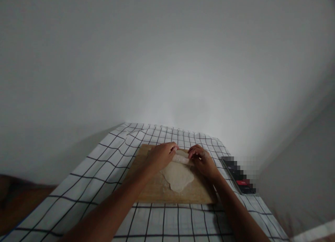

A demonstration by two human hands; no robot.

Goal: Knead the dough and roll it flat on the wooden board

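Observation:
A flattened sheet of dough (pixel 179 178), uneven in outline, lies on a wooden cutting board (pixel 149 196). Across its far part runs a short, pale rolling pin (pixel 181 159), which looks floured. My left hand (pixel 163 154) has its fingers curled around the pin's left end, and my right hand (pixel 202 160) is closed at the other end. My palms and fingers hide both ends of the pin. A strip of dough shows beyond it, between my hands. White smudges, likely flour, mark my right fingers.
A white cloth with a black grid (pixel 104 172) covers the table under the board. At the table's right edge lies a dark, flat object with a red patch (pixel 242 182), partly pixelated. A pale wall (pixel 167 60) rises behind the table. Something brown (pixel 23 200) shows at far left.

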